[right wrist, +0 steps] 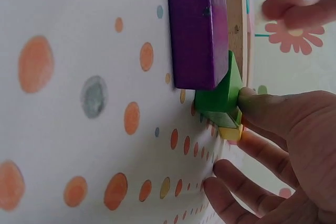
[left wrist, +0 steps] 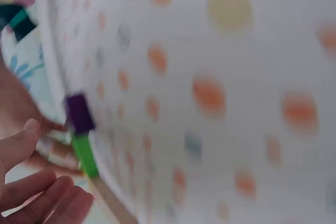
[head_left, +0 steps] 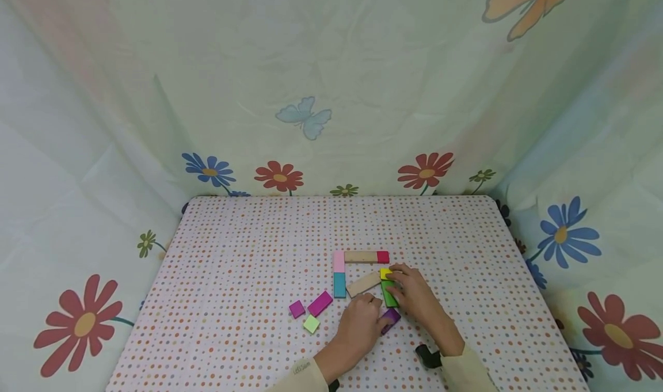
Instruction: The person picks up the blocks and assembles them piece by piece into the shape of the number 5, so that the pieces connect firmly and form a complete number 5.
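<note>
My right hand (head_left: 416, 294) reaches over a green block (head_left: 389, 294); its thumb touches this block and a fingertip rests at the small yellow block (head_left: 385, 273) at its far end. The other fingers are spread in the right wrist view. My left hand (head_left: 359, 323) is beside a purple block (right wrist: 197, 30), its thumb close to it; in the left wrist view the fingers are loosely bent around nothing. A plain wooden block (head_left: 364, 284) slants from the yellow block toward a teal block (head_left: 339, 285), partly behind the left hand.
A pink block (head_left: 339, 261), a long wooden block (head_left: 361, 257) and a red block (head_left: 383, 257) form a corner beyond the hands. Two magenta blocks, one long (head_left: 320, 304) and one small (head_left: 297, 309), lie left with a light green block (head_left: 311, 324) on the dotted table (head_left: 233, 265).
</note>
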The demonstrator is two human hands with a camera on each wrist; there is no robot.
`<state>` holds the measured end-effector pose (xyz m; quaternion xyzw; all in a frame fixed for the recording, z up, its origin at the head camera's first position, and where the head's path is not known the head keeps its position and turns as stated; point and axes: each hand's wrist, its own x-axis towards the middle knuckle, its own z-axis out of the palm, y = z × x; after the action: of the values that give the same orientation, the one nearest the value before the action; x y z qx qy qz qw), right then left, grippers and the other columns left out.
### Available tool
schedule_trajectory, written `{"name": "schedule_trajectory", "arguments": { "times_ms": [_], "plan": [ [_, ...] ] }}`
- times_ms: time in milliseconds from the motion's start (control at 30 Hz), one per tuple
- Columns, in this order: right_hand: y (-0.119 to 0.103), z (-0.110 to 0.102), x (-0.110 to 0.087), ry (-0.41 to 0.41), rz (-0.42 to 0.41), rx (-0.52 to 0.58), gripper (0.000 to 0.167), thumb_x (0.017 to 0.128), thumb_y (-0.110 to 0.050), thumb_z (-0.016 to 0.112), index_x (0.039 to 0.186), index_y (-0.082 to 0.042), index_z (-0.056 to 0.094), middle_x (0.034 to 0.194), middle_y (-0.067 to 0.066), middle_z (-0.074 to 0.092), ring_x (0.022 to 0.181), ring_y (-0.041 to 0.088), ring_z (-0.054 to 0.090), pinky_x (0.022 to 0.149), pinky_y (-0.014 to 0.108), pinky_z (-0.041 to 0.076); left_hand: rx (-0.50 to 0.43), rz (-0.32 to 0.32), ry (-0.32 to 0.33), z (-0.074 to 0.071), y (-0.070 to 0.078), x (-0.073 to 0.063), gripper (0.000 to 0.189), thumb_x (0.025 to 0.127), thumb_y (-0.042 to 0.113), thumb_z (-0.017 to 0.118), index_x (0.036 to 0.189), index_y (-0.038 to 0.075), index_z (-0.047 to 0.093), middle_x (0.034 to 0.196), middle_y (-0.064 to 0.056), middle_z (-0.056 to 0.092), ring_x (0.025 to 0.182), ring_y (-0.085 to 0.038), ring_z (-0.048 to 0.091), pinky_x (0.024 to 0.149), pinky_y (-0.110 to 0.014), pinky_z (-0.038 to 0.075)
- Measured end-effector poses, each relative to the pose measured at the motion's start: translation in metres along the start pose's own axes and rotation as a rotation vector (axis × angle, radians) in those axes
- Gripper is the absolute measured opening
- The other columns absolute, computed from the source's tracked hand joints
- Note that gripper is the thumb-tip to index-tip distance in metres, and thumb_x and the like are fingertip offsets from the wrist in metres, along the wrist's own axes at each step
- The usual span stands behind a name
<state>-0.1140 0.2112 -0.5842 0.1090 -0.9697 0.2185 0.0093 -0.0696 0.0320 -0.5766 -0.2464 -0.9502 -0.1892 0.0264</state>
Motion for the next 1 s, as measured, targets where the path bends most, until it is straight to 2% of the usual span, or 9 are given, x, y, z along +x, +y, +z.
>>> {"name": "schedule_trajectory", "arguments": {
  "times_ms": [133,333,433,600,667,833,1000],
  "plan": [
    [0.001,0.000,0.000,0.011,-0.008,-0.007,0.027,0.095,-0.012,0.079,0.119,0.001,0.077,0.136,0.017,0.068,0.124,0.039,0.063,0.108,0.056,0.054,-0.004,-0.020,0.063,-0.020,-0.016,-0.002,0.036,0.095,0.040,0.080,0.116,0.010,0.080,0.112,-0.004,0.077,0.099,-0.016,0.071,0.078,-0.024,0.063],
    [0.001,0.002,0.000,0.023,-0.025,-0.017,0.028,0.093,-0.011,0.080,0.118,0.000,0.077,0.135,0.018,0.068,0.123,0.039,0.064,0.106,0.055,0.054,-0.024,-0.043,0.156,-0.044,-0.044,-0.009,0.028,0.094,0.025,0.082,0.118,0.011,0.079,0.119,-0.005,0.077,0.106,-0.021,0.069,0.087,-0.031,0.063],
    [0.001,0.003,0.000,0.036,-0.044,-0.018,0.027,0.093,-0.011,0.081,0.117,0.001,0.078,0.133,0.018,0.069,0.121,0.039,0.064,0.105,0.055,0.055,-0.044,-0.066,0.170,-0.052,-0.058,-0.011,0.029,0.093,0.020,0.083,0.119,0.009,0.079,0.122,-0.008,0.076,0.109,-0.024,0.068,0.090,-0.035,0.064],
    [0.002,0.003,-0.001,0.040,-0.042,-0.014,0.028,0.093,-0.011,0.081,0.117,0.001,0.078,0.134,0.018,0.069,0.122,0.039,0.064,0.105,0.055,0.055,-0.111,-0.124,0.142,-0.059,-0.073,-0.013,0.030,0.091,0.010,0.083,0.119,0.003,0.077,0.121,-0.015,0.074,0.113,-0.034,0.068,0.109,-0.055,0.056],
    [0.003,0.003,-0.002,0.036,-0.030,-0.014,0.028,0.093,-0.012,0.081,0.118,0.001,0.077,0.135,0.018,0.068,0.123,0.039,0.064,0.106,0.055,0.055,-0.123,-0.156,0.118,-0.059,-0.076,-0.015,0.029,0.091,0.008,0.081,0.119,0.002,0.077,0.120,-0.016,0.073,0.113,-0.036,0.068,0.109,-0.057,0.055],
    [0.002,0.002,-0.002,0.015,-0.022,-0.011,0.029,0.095,-0.012,0.079,0.120,0.000,0.077,0.137,0.018,0.067,0.126,0.039,0.063,0.108,0.055,0.054,-0.112,-0.237,0.047,-0.054,-0.083,-0.022,0.036,0.092,0.010,0.080,0.127,0.004,0.073,0.124,-0.018,0.070,0.111,-0.038,0.066,0.091,-0.049,0.061],
    [-0.001,0.002,-0.001,0.013,-0.011,-0.010,0.028,0.095,-0.012,0.079,0.120,0.001,0.077,0.137,0.018,0.067,0.126,0.038,0.063,0.109,0.055,0.053,-0.095,-0.260,0.014,-0.047,-0.089,-0.026,0.040,0.091,0.008,0.081,0.129,0.003,0.070,0.125,-0.020,0.068,0.110,-0.038,0.064,0.087,-0.049,0.062]
  ]
}}
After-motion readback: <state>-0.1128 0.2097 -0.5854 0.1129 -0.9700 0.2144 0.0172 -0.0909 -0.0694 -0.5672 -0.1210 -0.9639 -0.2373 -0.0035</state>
